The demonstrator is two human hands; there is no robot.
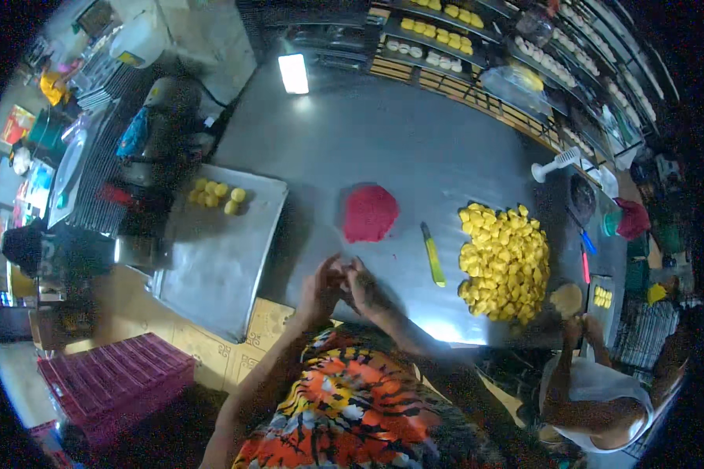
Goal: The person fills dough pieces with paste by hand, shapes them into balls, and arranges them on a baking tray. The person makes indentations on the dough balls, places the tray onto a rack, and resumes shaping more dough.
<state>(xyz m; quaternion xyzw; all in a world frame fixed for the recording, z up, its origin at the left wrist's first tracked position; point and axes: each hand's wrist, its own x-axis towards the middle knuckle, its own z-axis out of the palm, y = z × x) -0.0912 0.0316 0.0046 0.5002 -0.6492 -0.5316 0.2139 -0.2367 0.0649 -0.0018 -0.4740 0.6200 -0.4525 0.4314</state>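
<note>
Close together above the near edge of the grey table (313, 187), my left hand (321, 284) and my right hand (357, 286) have their fingers curled in toward each other. Whatever lies between them is hidden or too small to name. Just beyond is a flattened lump of pink-red dough (371, 213). A knife (433, 259) with a yellow-green handle rests to the right, its blade pointing away. Further right spreads a heap of small yellow dough pieces (504, 266). On the left, a metal baking tray (211, 270) bears several yellow dough balls (211, 194) near its far end.
A dark machine (164, 117) stands behind the tray. Racks (446, 55) of filled trays line the far right. A small white fan (555, 164) sits on the table's right side. At the lower right another person (594, 383) handles a pale round piece (566, 300). Pink crates (117, 375) stand lower left.
</note>
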